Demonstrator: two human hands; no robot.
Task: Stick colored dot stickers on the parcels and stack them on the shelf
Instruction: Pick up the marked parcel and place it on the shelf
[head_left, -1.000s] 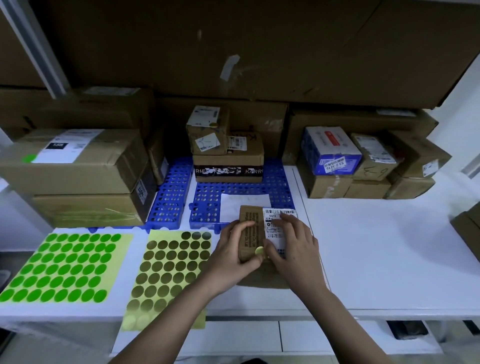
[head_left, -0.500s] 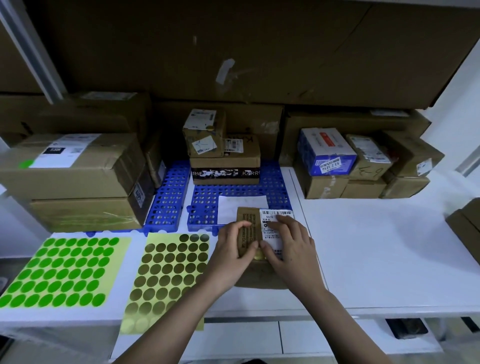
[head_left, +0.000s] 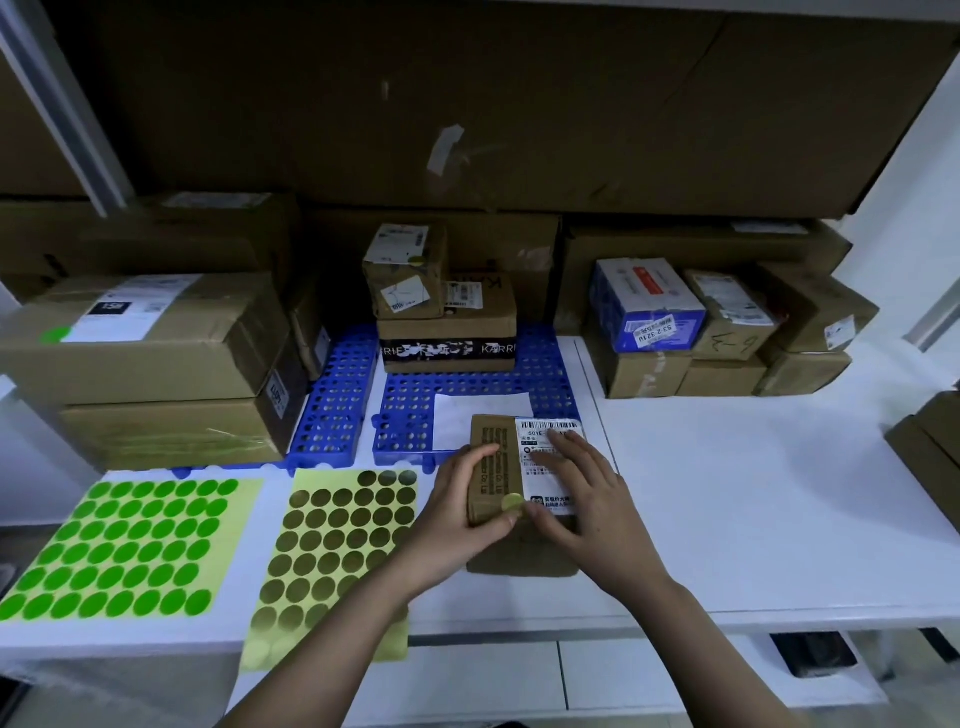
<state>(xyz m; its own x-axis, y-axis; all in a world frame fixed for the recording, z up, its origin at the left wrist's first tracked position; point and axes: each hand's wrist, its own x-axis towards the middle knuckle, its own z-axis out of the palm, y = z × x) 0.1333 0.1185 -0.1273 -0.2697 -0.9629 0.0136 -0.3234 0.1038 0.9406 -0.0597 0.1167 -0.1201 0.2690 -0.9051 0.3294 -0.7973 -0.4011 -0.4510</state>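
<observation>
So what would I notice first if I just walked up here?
Probably the bright green dot sticker sheet at the table's front left, with a duller olive dot sheet beside it. Then the two hands, left hand and right hand, on a small brown cardboard parcel bearing a yellow dot.

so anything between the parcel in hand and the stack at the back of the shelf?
Nothing solid that shows. The parcel, held by the left hand and right hand, faces the stacked boxes across the blue grid mat. Only a flat white sheet lies on that stretch.
</observation>
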